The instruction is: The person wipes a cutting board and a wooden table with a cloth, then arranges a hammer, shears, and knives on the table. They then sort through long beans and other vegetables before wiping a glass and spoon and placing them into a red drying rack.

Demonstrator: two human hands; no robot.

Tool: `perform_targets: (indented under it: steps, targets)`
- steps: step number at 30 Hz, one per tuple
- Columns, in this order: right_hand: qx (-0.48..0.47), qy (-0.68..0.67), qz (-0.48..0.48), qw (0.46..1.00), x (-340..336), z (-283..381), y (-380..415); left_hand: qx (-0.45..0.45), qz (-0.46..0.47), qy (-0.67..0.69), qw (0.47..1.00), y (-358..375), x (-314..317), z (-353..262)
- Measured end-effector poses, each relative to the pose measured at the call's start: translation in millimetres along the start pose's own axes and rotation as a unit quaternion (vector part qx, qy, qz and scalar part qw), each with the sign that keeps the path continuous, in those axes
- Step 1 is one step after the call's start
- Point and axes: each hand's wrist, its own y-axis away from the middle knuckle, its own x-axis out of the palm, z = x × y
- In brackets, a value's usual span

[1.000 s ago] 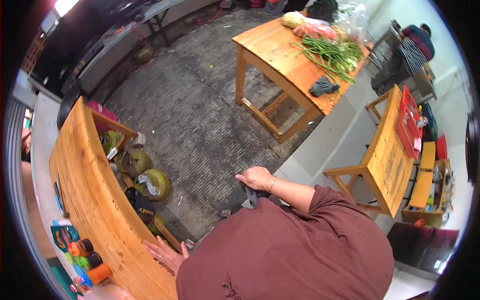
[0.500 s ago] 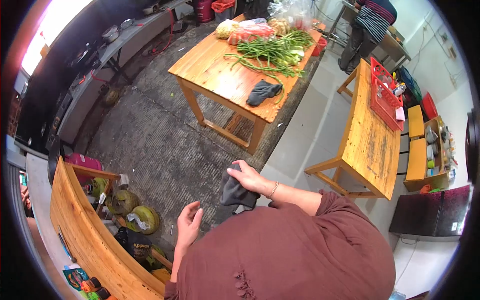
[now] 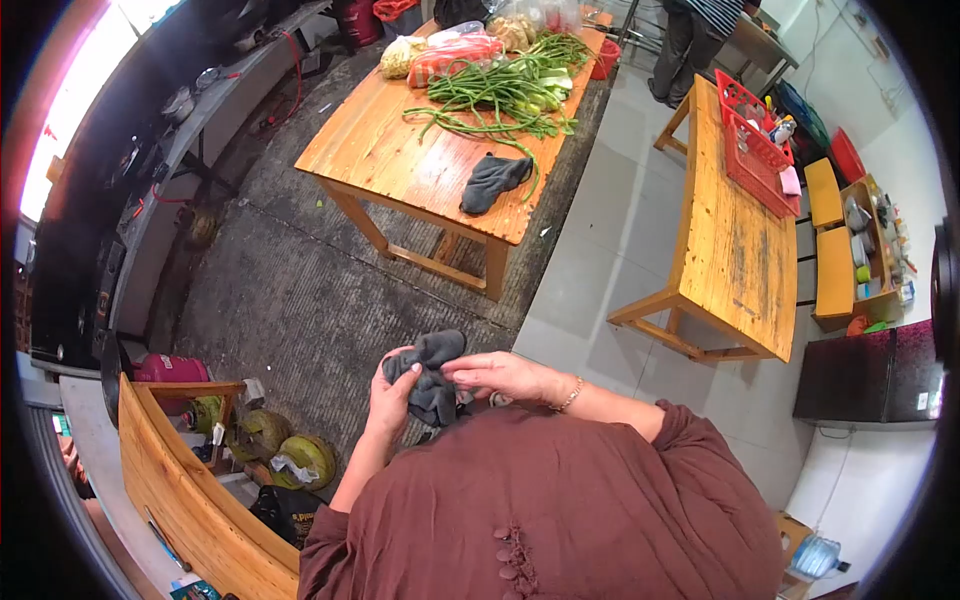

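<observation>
Grey cloth (image 3: 434, 398) in L hand (image 3: 390, 404), R hand (image 3: 512, 377) prob. touching.

The cloth (image 3: 432, 396) looks matt, the table (image 3: 375, 150) glossy wood, the basket (image 3: 757, 172) probably plastic.

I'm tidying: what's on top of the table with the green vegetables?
On the table I see a dark cloth near the front edge, long green vegetables, then a red-striped bag and clear plastic. Whatever lies under the vegetables or cloth is covered.

Cloth (image 3: 434, 398) in left hand (image 3: 391, 395); table (image 3: 375, 150) ahead, greens (image 3: 500, 95) on it; basket (image 3: 757, 172) atop second table (image 3: 735, 265), right.
</observation>
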Motion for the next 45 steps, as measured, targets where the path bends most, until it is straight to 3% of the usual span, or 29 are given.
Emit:
perform_targets:
  steps: [1,2,5,7,8,11,12,14,17,19,21,25,27,29,30,33,38,39,41,42,45]
  targets:
    - [0.007,0.027,-0.027,0.999,-5,0,1,-0.004,-0.007,0.018,1.0,-7,2,-3]
    - [-0.051,0.096,-0.092,0.99,-9,-12,-2,-0.018,0.009,0.025,0.999,-13,7,-4]
    - [-0.3,0.223,-0.178,0.91,-6,-18,-7,-0.034,0.091,-0.012,0.995,-22,49,-12]
    - [-0.263,0.176,-0.229,0.921,-21,-16,-2,-0.007,0.2,-0.147,0.969,-36,74,-13]
    - [-0.243,0.151,-0.253,0.924,-31,-15,2,-0.077,0.219,-0.122,0.965,-38,90,-24]
    - [-0.217,0.031,-0.3,0.928,-85,-18,21,-0.141,0.278,-0.123,0.942,-75,116,-22]
    - [-0.205,0.016,-0.333,0.92,-105,-13,33,-0.116,0.282,-0.171,0.937,-88,129,-28]
    - [-0.18,-0.009,-0.375,0.909,-149,-14,60,0.025,0.198,-0.307,0.931,-113,151,-21]
    - [-0.174,-0.069,-0.391,0.901,-225,-19,93,0.252,0.029,-0.48,0.84,-162,183,-24]
    - [-0.168,0.008,-0.425,0.89,-263,-9,120,0.389,-0.058,-0.534,0.748,-197,200,-28]
    - [-0.104,0.131,-0.463,0.87,-294,13,150,0.393,-0.11,-0.538,0.737,-228,216,-29]
    - [-0.087,0.264,-0.513,0.812,-350,37,179,0.37,-0.147,-0.451,0.799,-246,266,-43]
    - [-0.068,0.289,-0.533,0.792,-380,34,184,0.362,-0.087,-0.382,0.846,-248,284,-30]
    - [-0.09,0.3,-0.561,0.766,-389,45,191,0.371,-0.074,-0.447,0.811,-242,295,-24]
    - [-0.028,0.33,-0.564,0.757,-392,55,199,0.372,-0.077,-0.451,0.808,-245,295,-16]
    - [0.018,0.37,-0.567,0.736,-425,43,214,0.246,-0.082,-0.424,0.868,-254,288,-4]
    - [0.056,0.288,-0.524,0.8,-449,48,215,0.257,-0.233,-0.355,0.868,-307,282,-36]
    - [0.052,0.264,-0.51,0.817,-442,62,208,0.204,-0.248,-0.336,0.885,-328,273,-43]
    - [0.047,0.215,-0.48,0.849,-421,94,191,0.184,-0.328,-0.421,0.826,-375,259,-54]
    - [0.012,0.29,-0.477,0.829,-446,65,180,0.13,-0.349,-0.391,0.841,-394,258,-67]
    - [0.057,0.371,-0.389,0.841,-455,87,139,-0.071,-0.364,-0.219,0.903,-473,249,-96]
